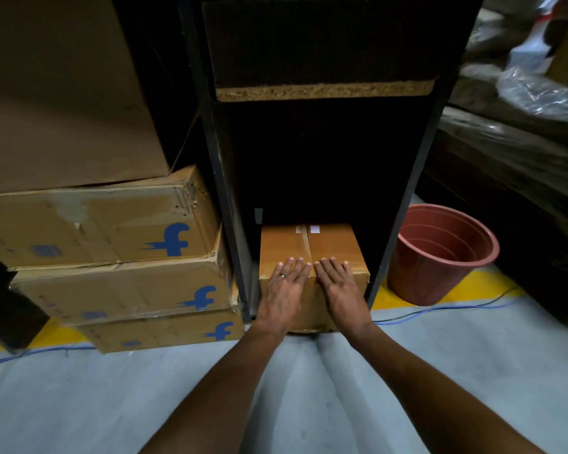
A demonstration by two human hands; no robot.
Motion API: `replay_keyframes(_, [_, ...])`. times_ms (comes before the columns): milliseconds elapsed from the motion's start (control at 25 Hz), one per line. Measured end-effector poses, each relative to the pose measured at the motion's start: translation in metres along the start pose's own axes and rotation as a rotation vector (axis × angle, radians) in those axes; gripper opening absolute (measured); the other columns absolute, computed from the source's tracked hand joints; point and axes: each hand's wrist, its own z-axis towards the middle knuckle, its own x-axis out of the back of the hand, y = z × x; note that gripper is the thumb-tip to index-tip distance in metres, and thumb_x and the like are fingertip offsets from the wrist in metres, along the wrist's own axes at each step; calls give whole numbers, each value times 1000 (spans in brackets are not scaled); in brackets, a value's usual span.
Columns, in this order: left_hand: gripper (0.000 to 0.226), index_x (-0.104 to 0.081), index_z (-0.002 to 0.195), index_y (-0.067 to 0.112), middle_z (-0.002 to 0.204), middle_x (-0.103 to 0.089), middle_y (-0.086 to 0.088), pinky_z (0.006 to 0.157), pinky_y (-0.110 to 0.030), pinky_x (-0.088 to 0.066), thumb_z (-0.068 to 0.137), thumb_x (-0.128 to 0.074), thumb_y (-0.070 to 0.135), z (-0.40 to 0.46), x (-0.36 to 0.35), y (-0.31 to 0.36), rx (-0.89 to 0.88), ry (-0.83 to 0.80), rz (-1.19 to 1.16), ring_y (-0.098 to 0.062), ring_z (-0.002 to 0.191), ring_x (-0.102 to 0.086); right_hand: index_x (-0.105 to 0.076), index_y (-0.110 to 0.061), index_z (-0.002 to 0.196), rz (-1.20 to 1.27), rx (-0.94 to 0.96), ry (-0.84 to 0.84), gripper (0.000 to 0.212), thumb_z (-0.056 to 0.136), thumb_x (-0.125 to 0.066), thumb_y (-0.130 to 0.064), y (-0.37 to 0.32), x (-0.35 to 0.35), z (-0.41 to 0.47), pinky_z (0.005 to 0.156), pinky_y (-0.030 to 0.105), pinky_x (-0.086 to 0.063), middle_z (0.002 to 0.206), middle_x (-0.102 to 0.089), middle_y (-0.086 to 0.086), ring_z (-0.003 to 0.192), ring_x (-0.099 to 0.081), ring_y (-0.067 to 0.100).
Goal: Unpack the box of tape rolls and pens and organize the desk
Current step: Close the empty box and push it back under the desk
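Two bare forearms reached from the near edge across the pale grey floor, ending in a left hand and a right hand laid flat, fingers spread and released, side by side on the near top edge of a small brown cardboard box; neither hand gripped it. A ring showed on the left hand. The box was closed, a tape seam ran down its middle from far to near, and two small white labels sat at its far edge. It stood on the floor in the bottom bay of a dark metal shelving rack, partly under the dark opening. To the left stood stacked tan cartons with blue logos; to the right, a reddish plastic bucket on a yellow floor stripe.
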Motion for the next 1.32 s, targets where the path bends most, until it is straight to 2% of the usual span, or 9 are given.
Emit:
replay_keyframes(40, [85,-4,158,14,166,-3,-5,125,-40,-1,92,-57,10,1,-1,1,-1,4,-2,-24,153,-1,-33,-5,152,9,5,9,57,95,-36,-8,3,0,2,123,46,-8,157,-34,17,148,-26,35])
replay_keyframes(200, [96,5,158,16,166,9,-5,125,-44,-1,85,-59,16,-6,-12,6,63,4,-21,-26,153,9,-25,-7,155,48,34,13,67,94,-52,-4,7,0,2,118,41,11,162,-23,14,151,-15,32])
replay_keyframes(360, [104,10,157,15,165,15,-3,124,-44,2,81,-62,20,7,-3,4,41,-99,-12,-26,152,14,-26,-9,155,65,25,-32,59,98,-39,-7,16,1,19,123,39,2,161,-26,14,151,-17,31])
replay_keyframes(560, [107,11,156,15,164,18,-2,124,-44,3,80,-64,20,11,0,-1,35,-163,-30,-26,151,16,-22,-10,156,54,26,-63,60,99,-40,-5,14,7,25,122,36,3,163,-22,13,152,-15,29])
replay_keyframes(760, [108,13,156,15,164,20,-4,124,-45,4,82,-65,24,20,3,-6,28,-213,-23,-27,151,18,-22,-9,156,30,-34,-102,62,97,-43,-7,8,7,36,123,43,-4,162,-23,12,151,-16,30])
replay_keyframes(920, [114,18,154,11,162,25,-10,123,-46,5,81,-67,30,6,-1,2,56,-222,45,-31,150,21,-1,-7,157,-19,-89,-163,82,92,-50,-3,-2,7,22,123,42,5,166,0,13,153,4,31])
replay_keyframes(1040, [118,21,153,11,160,28,-12,124,-47,3,80,-69,31,-6,0,5,81,-199,49,-33,149,22,14,-6,155,-95,-57,-241,101,90,-62,-11,-3,14,15,122,41,7,164,17,14,151,15,32])
replay_keyframes(1240, [104,12,156,15,162,24,-9,122,-42,4,84,-62,18,-21,14,10,114,-151,-75,-30,150,19,13,-4,155,-60,-76,-263,98,91,-61,-13,-9,24,7,124,41,-7,164,15,15,152,11,33])
replay_keyframes(1320, [94,4,158,17,165,14,-6,122,-40,-3,86,-57,15,-28,22,8,98,-129,-151,-27,152,10,11,-6,156,-30,-76,-271,97,91,-61,-11,-10,29,5,124,43,-8,164,14,15,152,9,34])
